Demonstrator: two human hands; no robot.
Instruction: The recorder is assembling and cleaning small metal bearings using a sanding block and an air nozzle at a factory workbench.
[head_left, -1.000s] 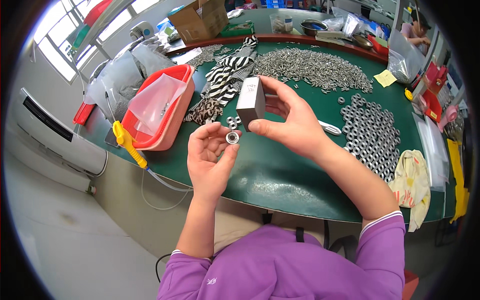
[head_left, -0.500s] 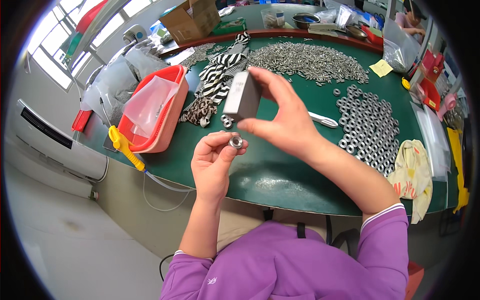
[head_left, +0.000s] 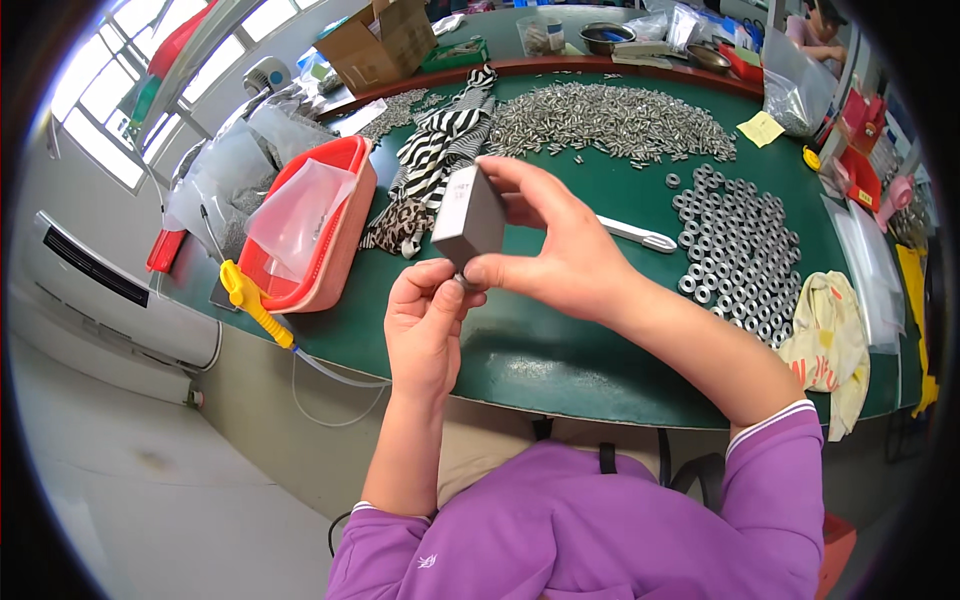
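My right hand (head_left: 560, 240) grips a dark grey rectangular block (head_left: 484, 222) with a pale, marked side, thumb below and fingers over the top. Just beneath its lower end, my left hand (head_left: 422, 325) pinches a small metal ring (head_left: 464, 283) between thumb and fingers. Block and ring meet or nearly meet; the fingers hide most of the ring. To the right, many similar metal rings (head_left: 740, 255) lie spread on the green table (head_left: 560, 355). A slim white tool (head_left: 637, 234) rests between them and my right hand.
A heap of small metal pins (head_left: 610, 120) lies at the back. Left stand a red basket (head_left: 345, 245) holding a plastic bag and a yellow air gun (head_left: 245, 295). Striped cloth (head_left: 440, 155) lies behind the block; a cream glove (head_left: 830, 340) hangs over the right front edge.
The block has come down and left onto or close to the ring, which is now mostly covered. My left hand has stayed nearly in place.
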